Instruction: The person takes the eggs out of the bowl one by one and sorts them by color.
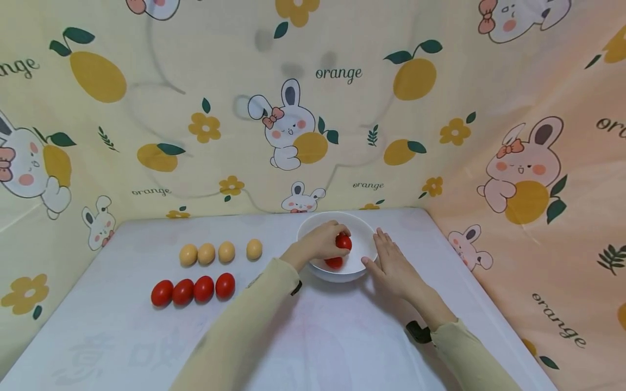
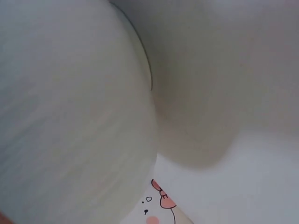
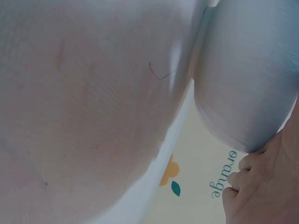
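A white bowl [image 1: 364, 233] stands toward the back of the table. My left hand [image 1: 323, 240] reaches over its near left rim and grips a red egg [image 1: 344, 242] between thumb and fingers inside it. Just below, another red egg [image 1: 335, 263] lies in the bowl, partly covered by the hand. My right hand [image 1: 395, 267] rests against the bowl's right side, fingers straight along the rim and thumb at the near edge. The right wrist view shows these fingers [image 3: 247, 163] at the bowl's wall [image 3: 243, 79]. The bowl's outside [image 2: 79, 112] fills much of the left wrist view.
Left of the bowl, a row of red eggs [image 1: 204, 289] lies on the white tablecloth [image 1: 313, 347]. Behind it is a row of beige eggs [image 1: 226, 252], the rightmost set apart. A printed curtain [image 1: 220, 81] hangs behind the table and along its sides.
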The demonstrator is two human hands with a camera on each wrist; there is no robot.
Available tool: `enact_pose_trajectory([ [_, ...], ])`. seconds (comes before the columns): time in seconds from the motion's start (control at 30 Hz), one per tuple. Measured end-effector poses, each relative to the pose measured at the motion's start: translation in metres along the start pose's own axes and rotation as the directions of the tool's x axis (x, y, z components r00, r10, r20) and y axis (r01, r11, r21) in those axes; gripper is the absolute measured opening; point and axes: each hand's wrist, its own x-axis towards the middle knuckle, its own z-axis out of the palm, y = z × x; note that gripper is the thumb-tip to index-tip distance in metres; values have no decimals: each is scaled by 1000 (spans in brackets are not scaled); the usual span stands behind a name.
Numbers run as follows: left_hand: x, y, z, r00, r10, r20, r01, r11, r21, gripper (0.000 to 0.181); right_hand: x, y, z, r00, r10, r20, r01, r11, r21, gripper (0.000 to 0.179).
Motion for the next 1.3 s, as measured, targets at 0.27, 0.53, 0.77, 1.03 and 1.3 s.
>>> enact_pose_trajectory([
  [0.27, -12, -2, -6, 996, 68, -62, -68, 998, -5, 44, -1, 0, 1, 1000, 15, 3, -15, 1000, 6, 85],
  [0.53, -31, -1, -18, 982, 111, -152, -120, 992, -48, 42, -1, -1, 1, 1000, 18, 5, -18, 1000, 2, 87],
  [0.77, -45, -6, -24, 966, 128, -225, -153, 983, -97, 43, 0, -1, 1, 1000, 8, -2, -8, 1000, 11, 84],
  [1.03, -66, -8, -29, 945, 134, -298, -191, 967, -171, 43, 0, 0, 2, 1000, 11, -1, -11, 1000, 0, 87],
  [1.3, -90, -11, -28, 911, 165, -378, -246, 953, -178, 43, 0, -1, 2, 1000, 8, -2, -8, 1000, 12, 84],
])
